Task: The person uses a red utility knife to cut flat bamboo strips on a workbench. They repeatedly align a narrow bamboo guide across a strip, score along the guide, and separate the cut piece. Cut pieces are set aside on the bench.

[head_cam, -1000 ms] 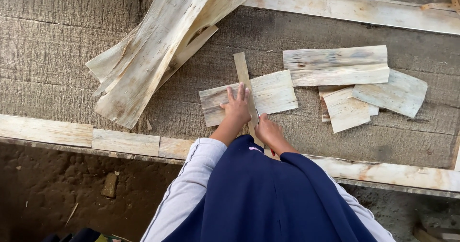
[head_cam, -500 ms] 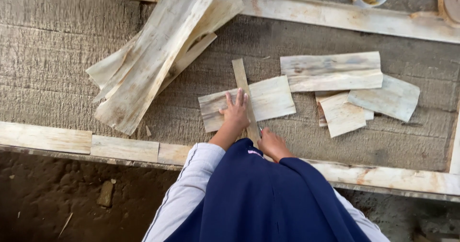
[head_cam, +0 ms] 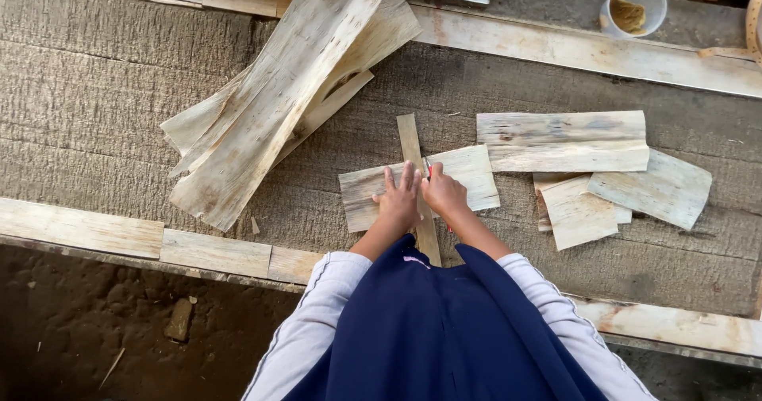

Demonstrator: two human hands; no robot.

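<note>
A pale, thin wood sheet [head_cam: 475, 172] lies flat on a rough grey board surface [head_cam: 95, 107], with a narrow wood strip [head_cam: 409, 135] laid across it lengthwise. My left hand [head_cam: 399, 199] presses flat on the strip and sheet with its fingers spread. Right beside it, my right hand [head_cam: 444, 195] is closed around a thin red tool [head_cam: 428, 165] whose tip touches the strip's right edge.
A pile of long pale wood sheets [head_cam: 278, 99] lies to the upper left. Several cut pieces [head_cam: 563, 139] sit to the right. A clear cup [head_cam: 633, 6] stands at the top right. Pale planks [head_cam: 79, 228] border the surface, with dirt ground [head_cam: 95, 330] below.
My right hand has moved up from near my body to the strip's edge, beside my left hand. The left hand has stayed pressed on the sheet.
</note>
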